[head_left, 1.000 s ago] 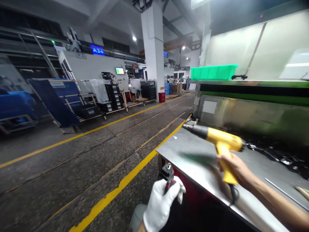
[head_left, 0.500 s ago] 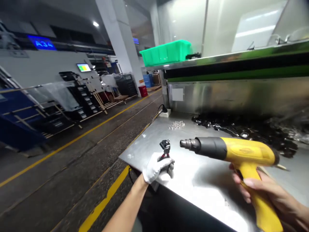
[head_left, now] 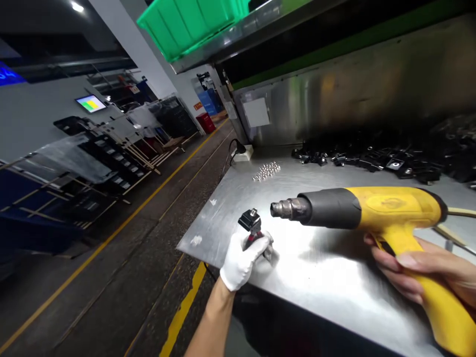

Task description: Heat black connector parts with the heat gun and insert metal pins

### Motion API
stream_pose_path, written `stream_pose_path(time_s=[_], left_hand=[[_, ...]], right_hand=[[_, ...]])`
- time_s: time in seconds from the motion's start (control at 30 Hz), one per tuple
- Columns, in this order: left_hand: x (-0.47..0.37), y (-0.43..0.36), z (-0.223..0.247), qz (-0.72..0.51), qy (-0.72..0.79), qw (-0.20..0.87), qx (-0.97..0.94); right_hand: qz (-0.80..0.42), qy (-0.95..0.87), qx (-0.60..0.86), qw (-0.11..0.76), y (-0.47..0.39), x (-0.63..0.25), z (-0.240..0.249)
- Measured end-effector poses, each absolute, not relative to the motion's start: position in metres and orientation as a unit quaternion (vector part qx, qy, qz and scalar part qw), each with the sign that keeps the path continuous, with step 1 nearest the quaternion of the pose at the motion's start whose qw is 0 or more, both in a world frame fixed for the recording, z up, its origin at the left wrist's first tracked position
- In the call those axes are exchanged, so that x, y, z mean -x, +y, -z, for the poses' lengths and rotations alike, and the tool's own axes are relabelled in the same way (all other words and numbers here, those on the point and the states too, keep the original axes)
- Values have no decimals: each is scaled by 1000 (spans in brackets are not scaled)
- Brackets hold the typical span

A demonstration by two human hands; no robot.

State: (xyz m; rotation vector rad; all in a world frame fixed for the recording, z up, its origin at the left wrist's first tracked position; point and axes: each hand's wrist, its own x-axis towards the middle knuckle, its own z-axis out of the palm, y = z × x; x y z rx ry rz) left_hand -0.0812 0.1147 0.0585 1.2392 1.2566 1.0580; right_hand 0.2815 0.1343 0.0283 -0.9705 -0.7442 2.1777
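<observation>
My left hand [head_left: 243, 258], in a white glove, is closed around the red handles of a pair of pliers [head_left: 254, 236]. In the jaws sits a small black part [head_left: 247, 220] with a shiny metal fitting [head_left: 253, 212] on top. Bare-skinned, my right hand [head_left: 416, 263] grips the handle of a yellow heat gun [head_left: 390, 206]. The stepped metal nozzle [head_left: 288, 208] points left at the black part, a short gap away from it. Most of the pliers' handles are hidden by the glove.
Small shiny metal pieces [head_left: 267, 171] lie in rows on the steel bench [head_left: 316, 267]. A heap of black parts [head_left: 375, 158] runs along the back. A green bin [head_left: 193, 25] stands on the shelf above. A cord with a plug [head_left: 240, 148] is at the back left corner.
The view has tipped down and turned, so the bench sits higher in the picture. The heat gun's nozzle is a little nearer the black part. Both hands keep their holds.
</observation>
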Motion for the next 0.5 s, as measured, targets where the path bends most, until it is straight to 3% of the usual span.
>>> stream_pose_path(time_s=[0.5], left_hand=[[70,119,-65,-429,543,473,-545]], right_hand=[[-816,-267,392,330,129,-272,-39]])
